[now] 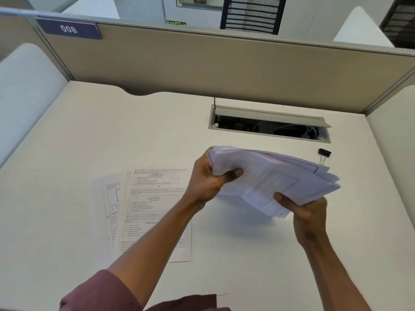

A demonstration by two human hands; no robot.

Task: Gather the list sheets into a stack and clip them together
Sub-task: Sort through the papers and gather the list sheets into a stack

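Motion-blurred print on the held stack, part of the lower sheets hidden under the left forearm

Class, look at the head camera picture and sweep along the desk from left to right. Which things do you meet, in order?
Loose sheets lying flat on the desk → left hand → held stack of sheets → black binder clip. The right hand sits under the stack's right part, so its place is left out.
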